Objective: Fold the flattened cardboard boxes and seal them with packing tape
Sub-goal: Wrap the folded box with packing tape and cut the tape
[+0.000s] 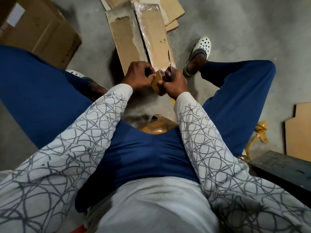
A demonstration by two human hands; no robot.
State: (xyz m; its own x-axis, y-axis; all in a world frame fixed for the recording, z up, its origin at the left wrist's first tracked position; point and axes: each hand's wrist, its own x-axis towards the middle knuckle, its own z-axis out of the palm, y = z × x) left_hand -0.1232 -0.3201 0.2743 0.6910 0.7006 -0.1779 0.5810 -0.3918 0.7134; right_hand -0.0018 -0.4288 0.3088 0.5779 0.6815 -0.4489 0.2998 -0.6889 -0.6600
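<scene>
A roll of brown packing tape (157, 81) is held between both hands above the floor, between my knees. My left hand (138, 75) pinches the roll's near-left edge with closed fingers. My right hand (175, 83) grips the roll's right side and also holds a thin blue-handled blade (170, 62) that points up and away. Beyond the hands lies a long cardboard box (124, 36) with its two top flaps meeting along a lengthwise seam; the right flap (155, 27) carries shiny clear tape.
A big closed carton (42, 29) stands at the far left. Loose flat cardboard pieces (171, 9) lie behind the box. More cardboard (299, 132), crumpled brown tape scraps (259, 132) and a dark board (282, 167) lie at the right. My feet in white clogs (200, 52) flank the box.
</scene>
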